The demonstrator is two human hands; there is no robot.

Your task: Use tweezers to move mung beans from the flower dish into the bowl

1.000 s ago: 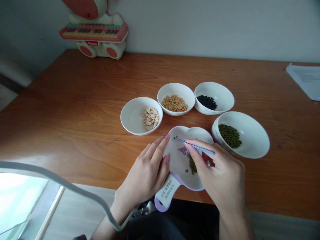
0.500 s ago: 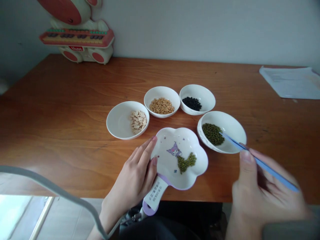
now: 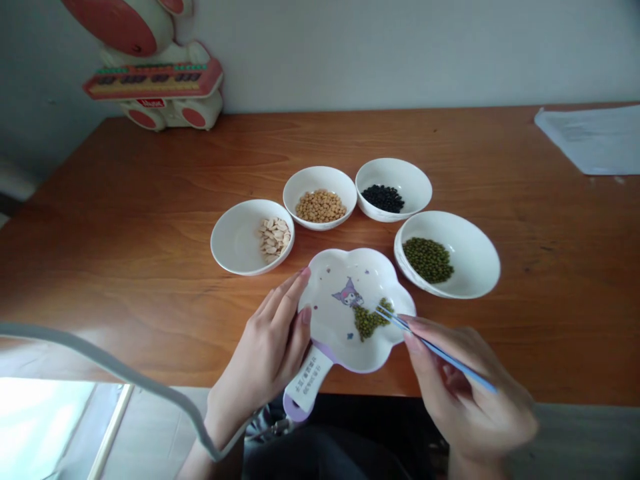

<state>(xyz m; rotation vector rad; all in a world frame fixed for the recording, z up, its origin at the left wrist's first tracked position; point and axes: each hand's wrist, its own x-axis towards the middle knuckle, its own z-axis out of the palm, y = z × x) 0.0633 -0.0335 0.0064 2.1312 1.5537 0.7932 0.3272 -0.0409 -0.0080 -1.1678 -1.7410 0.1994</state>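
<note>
My left hand point(image 3: 267, 343) grips the left rim of a white flower-shaped dish point(image 3: 327, 327) with a lilac edge and a labelled handle. A small pile of mung beans point(image 3: 367, 323) lies on the right half of the dish, below a printed cartoon figure. Between the thumb and fingers of my right hand point(image 3: 463, 393) is a pair of blue tweezers point(image 3: 463, 367). Their tips are down at the right end of the bean pile; whether a bean is between them I cannot tell. Just beyond stands a white bowl point(image 3: 475, 267) of mung beans point(image 3: 427, 260).
Three more white bowls stand in an arc: one with pale flat seeds point(image 3: 274, 239), one with soybeans point(image 3: 321, 206), one with black beans point(image 3: 383, 198). A toy keyboard figure point(image 3: 155, 87) sits at the back left, papers point(image 3: 595, 140) at the back right. A grey cable point(image 3: 135, 380) crosses the lower left.
My right hand has carried the tweezers left and toward me, from the mung bean bowl to the flower-shaped dish. My left hand stays on the dish. The view has shifted slightly.
</note>
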